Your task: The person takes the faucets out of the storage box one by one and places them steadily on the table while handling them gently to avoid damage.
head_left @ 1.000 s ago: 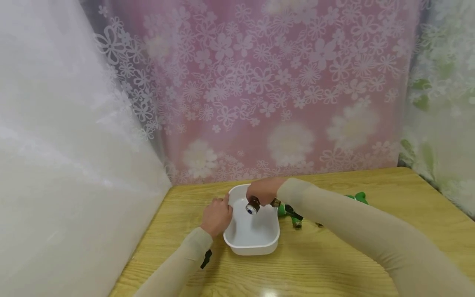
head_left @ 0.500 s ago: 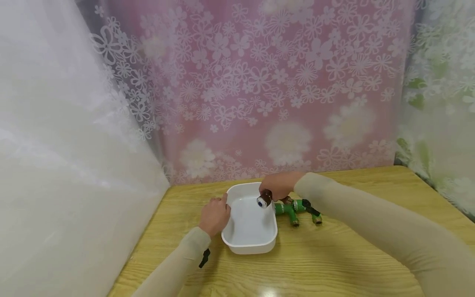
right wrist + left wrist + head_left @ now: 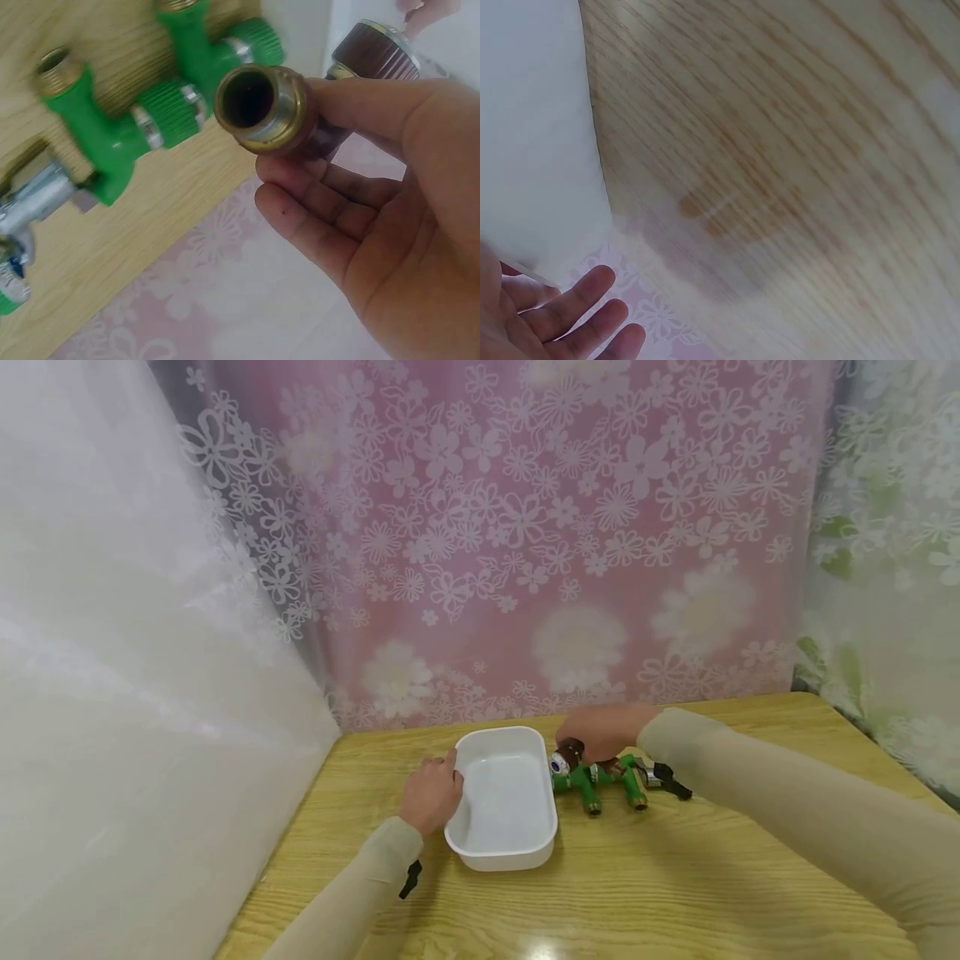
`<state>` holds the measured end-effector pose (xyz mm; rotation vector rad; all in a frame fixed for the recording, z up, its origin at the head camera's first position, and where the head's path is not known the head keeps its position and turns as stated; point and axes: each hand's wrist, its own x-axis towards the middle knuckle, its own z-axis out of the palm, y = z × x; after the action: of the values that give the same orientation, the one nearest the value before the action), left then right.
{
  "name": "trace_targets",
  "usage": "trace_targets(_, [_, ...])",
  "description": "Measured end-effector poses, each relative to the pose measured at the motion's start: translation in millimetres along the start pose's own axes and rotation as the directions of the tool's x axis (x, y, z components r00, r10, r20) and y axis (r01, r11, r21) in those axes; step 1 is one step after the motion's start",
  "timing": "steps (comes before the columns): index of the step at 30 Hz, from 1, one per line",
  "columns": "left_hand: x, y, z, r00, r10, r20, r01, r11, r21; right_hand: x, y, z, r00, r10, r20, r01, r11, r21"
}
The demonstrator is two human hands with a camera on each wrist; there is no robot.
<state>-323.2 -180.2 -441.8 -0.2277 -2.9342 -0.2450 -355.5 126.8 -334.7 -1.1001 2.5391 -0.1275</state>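
Note:
In the head view my left hand [image 3: 431,793] holds the left rim of a white basin [image 3: 501,862], index finger along the edge. The left wrist view shows the basin wall [image 3: 532,135] running down to that hand, other fingers loosely bent off it. My right hand [image 3: 603,731] grips a dark brown valve [image 3: 567,757] with a silver, blue-dotted cap, held just right of the basin over green valves [image 3: 588,789]. In the right wrist view the brown valve's open brass end [image 3: 259,105] faces the camera, thumb and fingers around its body. Part of it is hidden in the hand.
A silver valve with a black lever [image 3: 670,779] lies right of the green ones on the wooden table [image 3: 622,893]. White sheeting [image 3: 150,693] stands at the left and a pink flowered curtain [image 3: 480,568] behind.
My right hand has carried the brown valve from over the basin rightward, out past its right rim to above the green valves. My left hand stays at the basin's left rim.

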Motion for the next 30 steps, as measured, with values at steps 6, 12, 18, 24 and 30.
trace_targets(6, [-0.4, -0.4, 1.1, 1.000, 0.005, -0.009, -0.005, 1.000, 0.007, -15.3, 20, 6, 1.000, 0.022, -0.011, -0.022, 1.000, 0.021])
trace_targets(12, [-0.9, -1.6, 2.3, 1.000, 0.015, -0.006, -0.015, 1.000, 0.009, -29.9, 36, 9, 1.000, 0.028, -0.015, -0.027, 0.998, 0.052])
trace_targets(18, [-0.2, -1.5, 0.9, 0.999, 0.026, -0.022, -0.026, 1.000, 0.009, -46.9, 53, 11, 0.998, 0.066, -0.024, -0.064, 0.995, 0.073])
trace_targets(24, [-0.1, -0.9, 0.2, 0.999, 0.029, -0.035, -0.028, 0.999, 0.019, -65.2, 65, 12, 0.992, 0.124, -0.026, -0.121, 0.987, 0.103])
trace_targets(30, [-1.1, -0.5, 0.1, 0.999, 0.026, -0.038, -0.026, 1.000, 0.018, -81.5, 80, 16, 0.990, 0.135, -0.048, -0.130, 0.986, 0.102])
